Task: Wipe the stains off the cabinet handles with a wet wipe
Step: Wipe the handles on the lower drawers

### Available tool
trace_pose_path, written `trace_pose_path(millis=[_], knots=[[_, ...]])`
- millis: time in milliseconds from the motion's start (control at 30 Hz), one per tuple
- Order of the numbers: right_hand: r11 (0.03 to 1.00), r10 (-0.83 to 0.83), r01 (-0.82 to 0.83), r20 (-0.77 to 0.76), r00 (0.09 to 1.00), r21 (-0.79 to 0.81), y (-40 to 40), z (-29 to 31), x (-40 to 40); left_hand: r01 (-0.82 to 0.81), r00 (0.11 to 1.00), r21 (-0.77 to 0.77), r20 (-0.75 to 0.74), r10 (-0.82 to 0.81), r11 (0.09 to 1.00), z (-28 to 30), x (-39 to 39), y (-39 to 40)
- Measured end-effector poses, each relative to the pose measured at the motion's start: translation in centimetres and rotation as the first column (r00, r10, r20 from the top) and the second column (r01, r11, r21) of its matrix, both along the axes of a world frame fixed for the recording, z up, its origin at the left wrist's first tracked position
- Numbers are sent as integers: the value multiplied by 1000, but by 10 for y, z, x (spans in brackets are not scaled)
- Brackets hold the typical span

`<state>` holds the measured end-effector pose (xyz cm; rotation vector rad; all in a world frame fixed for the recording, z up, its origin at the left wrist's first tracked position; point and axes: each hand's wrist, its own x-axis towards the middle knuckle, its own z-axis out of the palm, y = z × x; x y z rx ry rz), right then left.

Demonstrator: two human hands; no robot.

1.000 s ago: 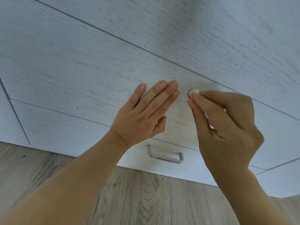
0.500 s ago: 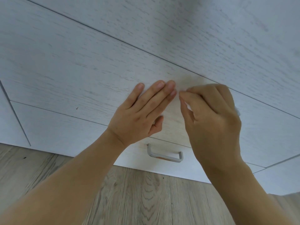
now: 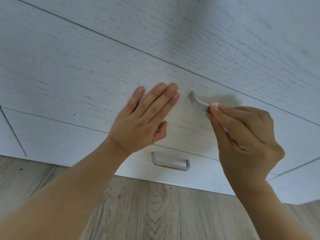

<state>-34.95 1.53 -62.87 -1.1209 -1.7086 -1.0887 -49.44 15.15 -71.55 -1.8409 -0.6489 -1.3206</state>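
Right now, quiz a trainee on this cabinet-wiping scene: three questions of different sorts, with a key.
1. True or false: the left hand lies flat on the drawer front.
2. What does the right hand pinch? A) sponge B) wet wipe C) brush
3. Fill in: the orange stain shows on the ___ handle, not the upper handle.

Key: 1 true; 2 B; 3 lower.

Drawer front [image 3: 86, 75] whitewashed woodgrain (matt); handle [image 3: 197, 101] grey, matt; floor [image 3: 155, 213] woodgrain.
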Motion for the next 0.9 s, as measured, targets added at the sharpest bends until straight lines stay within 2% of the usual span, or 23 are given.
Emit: trace_pose_path(millis=[300, 733, 800, 900], knots=[[994, -91, 95, -83, 992, 46, -6, -2, 10, 4, 1000, -1, -3, -4, 1000, 0, -1, 0], [999, -17, -3, -370, 929, -54, -19, -11, 30, -10, 1000, 9, 10, 9, 1000, -1, 3, 1], [997, -47, 13, -468, 882, -77, -22, -12, 32, -14, 1000, 12, 12, 14, 1000, -1, 3, 1], [991, -61, -35, -688, 723, -125, -26, -11, 34, -30, 999, 17, 20, 29, 999, -2, 4, 2]])
